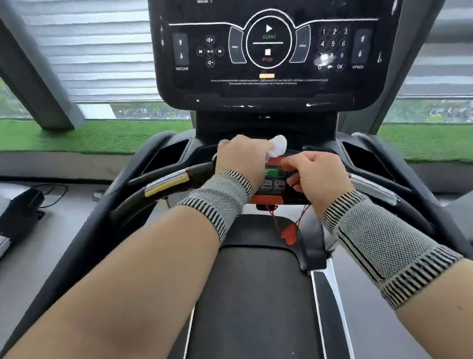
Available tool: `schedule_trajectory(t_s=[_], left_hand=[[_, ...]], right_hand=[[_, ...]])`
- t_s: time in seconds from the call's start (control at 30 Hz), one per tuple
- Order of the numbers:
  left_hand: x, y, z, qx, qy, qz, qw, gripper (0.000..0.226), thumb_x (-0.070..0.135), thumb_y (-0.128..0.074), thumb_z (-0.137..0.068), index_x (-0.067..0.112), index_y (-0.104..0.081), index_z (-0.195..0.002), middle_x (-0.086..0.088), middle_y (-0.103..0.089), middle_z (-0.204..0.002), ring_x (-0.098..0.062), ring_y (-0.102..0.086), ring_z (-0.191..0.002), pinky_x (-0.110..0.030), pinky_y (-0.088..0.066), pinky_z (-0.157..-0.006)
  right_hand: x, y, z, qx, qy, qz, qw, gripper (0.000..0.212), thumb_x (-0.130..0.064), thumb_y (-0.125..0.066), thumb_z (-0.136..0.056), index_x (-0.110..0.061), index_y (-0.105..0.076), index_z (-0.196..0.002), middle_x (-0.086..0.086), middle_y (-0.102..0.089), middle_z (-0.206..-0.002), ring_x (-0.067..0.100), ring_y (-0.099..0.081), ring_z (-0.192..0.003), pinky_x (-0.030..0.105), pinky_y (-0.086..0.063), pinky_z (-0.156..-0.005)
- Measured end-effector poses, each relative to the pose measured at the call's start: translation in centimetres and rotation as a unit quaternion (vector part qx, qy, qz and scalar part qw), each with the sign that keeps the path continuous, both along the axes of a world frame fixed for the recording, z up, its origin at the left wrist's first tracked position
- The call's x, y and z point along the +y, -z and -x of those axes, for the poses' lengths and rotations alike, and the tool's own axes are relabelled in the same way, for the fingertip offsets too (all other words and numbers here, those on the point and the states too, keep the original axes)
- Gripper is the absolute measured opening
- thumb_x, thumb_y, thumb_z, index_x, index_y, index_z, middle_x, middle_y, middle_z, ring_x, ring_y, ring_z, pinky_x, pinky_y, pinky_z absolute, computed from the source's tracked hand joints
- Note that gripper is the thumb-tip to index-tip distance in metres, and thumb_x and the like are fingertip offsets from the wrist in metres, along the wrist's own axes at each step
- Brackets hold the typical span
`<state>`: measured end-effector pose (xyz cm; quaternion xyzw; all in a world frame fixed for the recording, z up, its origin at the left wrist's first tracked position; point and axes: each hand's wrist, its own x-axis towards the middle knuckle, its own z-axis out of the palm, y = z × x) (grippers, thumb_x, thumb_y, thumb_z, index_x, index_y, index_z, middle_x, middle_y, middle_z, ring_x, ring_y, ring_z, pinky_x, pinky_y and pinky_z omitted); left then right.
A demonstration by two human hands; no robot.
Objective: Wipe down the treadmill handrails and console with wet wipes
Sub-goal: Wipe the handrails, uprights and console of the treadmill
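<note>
I've got the wet wipe (278, 145) bunched into a white wad, sitting just above the small red-and-black control panel (275, 186) at the middle of the treadmill's front bar. The left hand (240, 157) has it: fingers curled round the wad, knuckles up, the wipe poking out on the panel side. The right hand (315, 176) is right beside it, on the panel itself, fingers bent and pinching at the panel's red top edge; I cannot tell exactly what the fingertips have hold of. Both wrists wear grey knitted bands (220, 200) with striped edges.

Below the panel, a red safety clip (290, 235) dangles on its cord over the dark belt cover. Left of the panel, the left handrail (170, 183) runs out with its shiny metal grip plate; right of the panel, the right handrail (374, 189) shows a matching plate past the right wrist. Above the panel stands the big black console (273, 46), with play and stop symbols, a number pad, incline and speed arrows, and white smears along its lower edge. Beyond the console: striped blinds (86, 49) and a strip of green turf (56, 137).
</note>
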<state>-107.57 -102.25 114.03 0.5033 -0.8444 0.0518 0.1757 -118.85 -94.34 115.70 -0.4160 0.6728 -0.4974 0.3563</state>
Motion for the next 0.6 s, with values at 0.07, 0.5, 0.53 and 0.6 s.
schedule_trajectory(t_s=[0.07,0.5,0.53,0.6], left_hand=[[-0.7,-0.8,0.5,0.126,0.018,-0.046,0.991,0.030,0.021,-0.045,-0.095,0.028,-0.066,-0.115,0.005,-0.068,-0.100,-0.019,-0.060,-0.098,-0.031,-0.044,-0.085],[-3.7,-3.1,-7.0,0.511,0.028,-0.399,0.760,0.012,0.012,-0.069,-0.084,0.013,-0.061,-0.075,-0.007,-0.066,-0.075,-0.021,-0.066,-0.073,-0.042,-0.058,-0.076],[-3.7,-2.9,-7.2,0.504,0.018,-0.408,0.761,0.015,0.014,-0.070,-0.083,0.012,-0.059,-0.073,-0.008,-0.065,-0.074,-0.023,-0.066,-0.073,-0.041,-0.058,-0.075],[-3.6,-2.8,-7.4,0.498,0.010,-0.441,0.746,0.016,0.016,-0.068,-0.085,0.010,-0.058,-0.074,-0.010,-0.063,-0.076,-0.022,-0.065,-0.073,-0.033,-0.057,-0.070]], right_hand=[[-0.5,0.0,0.7,0.014,0.042,0.009,0.999,0.017,-0.015,-0.057,-0.088,-0.016,-0.070,-0.078,0.000,-0.061,-0.063,0.005,-0.055,-0.053,0.012,-0.042,-0.044],[-5.1,-2.5,-5.1,0.163,0.001,0.090,0.982,0.019,-0.016,-0.062,-0.087,-0.015,-0.071,-0.104,-0.005,-0.070,-0.090,0.008,-0.065,-0.083,0.020,-0.054,-0.075],[-5.2,-2.4,-5.7,0.214,-0.021,0.097,0.972,0.021,-0.018,-0.063,-0.087,-0.016,-0.071,-0.105,-0.007,-0.070,-0.091,0.007,-0.064,-0.085,0.022,-0.053,-0.078],[-5.3,-2.0,-6.7,0.301,-0.057,0.103,0.946,0.025,-0.020,-0.064,-0.085,-0.017,-0.070,-0.109,-0.007,-0.066,-0.094,0.009,-0.062,-0.087,0.024,-0.050,-0.082]])
